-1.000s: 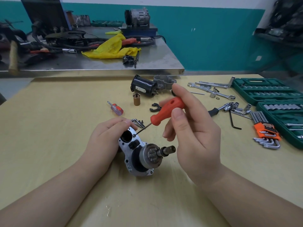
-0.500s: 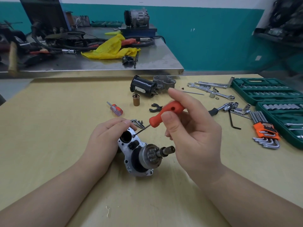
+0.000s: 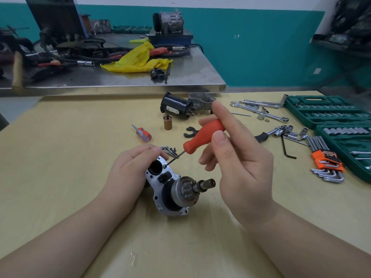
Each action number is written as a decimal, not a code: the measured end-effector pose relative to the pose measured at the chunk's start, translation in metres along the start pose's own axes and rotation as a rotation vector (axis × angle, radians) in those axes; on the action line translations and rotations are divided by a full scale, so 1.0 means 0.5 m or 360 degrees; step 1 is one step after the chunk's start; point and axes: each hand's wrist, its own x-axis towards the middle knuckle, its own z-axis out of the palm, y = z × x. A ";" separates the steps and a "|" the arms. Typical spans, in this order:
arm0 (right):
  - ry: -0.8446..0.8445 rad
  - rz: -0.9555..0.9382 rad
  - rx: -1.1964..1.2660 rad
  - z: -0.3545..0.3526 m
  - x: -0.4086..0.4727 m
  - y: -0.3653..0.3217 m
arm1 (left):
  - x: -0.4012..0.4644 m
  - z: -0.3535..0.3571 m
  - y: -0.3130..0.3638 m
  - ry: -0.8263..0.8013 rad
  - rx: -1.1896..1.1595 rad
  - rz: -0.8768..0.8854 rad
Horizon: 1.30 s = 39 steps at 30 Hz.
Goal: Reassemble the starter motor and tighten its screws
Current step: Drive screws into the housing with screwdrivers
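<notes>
Orange screwdriver point(image 3: 202, 136) pinched by right hand point(image 3: 239, 157), tip on housing point(image 3: 160, 177) screw; left hand point(image 3: 130, 169) grips housing; black motor body point(image 3: 176, 106) unattached.

Near the middle of the pale yellow wooden table point(image 3: 60, 157), the left hand point(image 3: 128, 173) grips the silver cast-metal starter motor housing point(image 3: 160, 189), its geared shaft pointing right. The right hand point(image 3: 241, 161) pinches an orange-handled screwdriver point(image 3: 202, 135), whose thin tip seems to sit on a small screw point(image 3: 165, 166) beside the housing's round opening. Loose dark screws point(image 3: 169, 150) lie just behind.
</notes>
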 end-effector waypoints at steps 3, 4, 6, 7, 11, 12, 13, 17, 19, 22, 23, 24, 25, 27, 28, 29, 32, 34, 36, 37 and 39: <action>0.0012 0.0010 -0.0002 0.002 0.001 -0.002 | 0.000 0.001 0.001 -0.0014 -0.0033 -0.0032; 0.0011 0.0001 0.0001 0.004 0.003 -0.005 | 0.000 0.001 0.001 -0.0008 -0.0039 -0.0032; -0.0005 -0.0019 0.0018 0.007 0.006 -0.008 | -0.001 0.001 0.002 0.0010 -0.0036 -0.0019; -0.0008 -0.0019 0.0017 0.007 0.007 -0.009 | -0.001 0.002 0.002 0.0014 -0.0030 -0.0011; 0.0008 0.0013 0.0024 0.001 0.002 -0.007 | 0.001 -0.001 0.001 0.0019 0.0049 0.0043; 0.0007 0.0020 0.0021 0.001 0.000 -0.007 | 0.001 -0.002 0.001 0.0015 0.0072 0.0063; 0.0007 0.0023 0.0005 0.001 0.000 -0.008 | 0.000 -0.002 0.002 0.0010 0.0088 0.0079; 0.0004 -0.0031 -0.0047 0.006 0.002 -0.016 | 0.000 0.001 0.004 0.0016 0.0030 0.0035; 0.0013 -0.0046 -0.0050 0.008 0.005 -0.017 | 0.000 0.002 0.004 0.0010 0.0002 0.0025; 0.0026 -0.0015 -0.0045 0.009 0.005 -0.018 | -0.001 0.002 0.006 0.0012 -0.0005 0.0031; 0.0031 0.0012 -0.0023 0.009 0.003 -0.017 | -0.001 0.002 0.007 0.0015 0.0013 0.0042; 0.0028 0.0032 0.0006 0.009 0.002 -0.017 | -0.001 0.002 0.008 0.0017 0.0039 0.0054; 0.0019 0.0043 0.0033 0.008 -0.001 -0.016 | -0.001 0.001 0.008 0.0017 0.0063 0.0063; 0.0006 0.0065 0.0054 0.004 -0.004 -0.015 | -0.002 0.000 0.010 0.0014 0.0077 0.0065; 0.0005 0.0075 0.0052 0.002 -0.004 -0.015 | -0.002 0.000 0.010 0.0012 0.0080 0.0068; 0.0008 0.0080 0.0048 0.001 -0.004 -0.015 | -0.002 0.000 0.010 0.0011 0.0085 0.0074; 0.0031 0.0078 0.0045 0.002 -0.002 -0.019 | -0.003 0.001 0.010 0.0026 0.0060 0.0058; 0.0032 0.0055 0.0037 0.006 0.000 -0.020 | -0.003 0.001 0.009 0.0028 0.0048 0.0040; 0.0031 0.0031 0.0047 0.009 0.002 -0.019 | -0.003 0.003 0.007 0.0019 0.0006 0.0006; 0.0035 0.0021 0.0059 0.009 0.004 -0.018 | -0.003 0.003 0.008 0.0016 -0.0009 -0.0003; 0.0040 -0.0015 0.0066 0.008 0.007 -0.016 | -0.003 0.004 0.008 0.0022 -0.0003 0.0000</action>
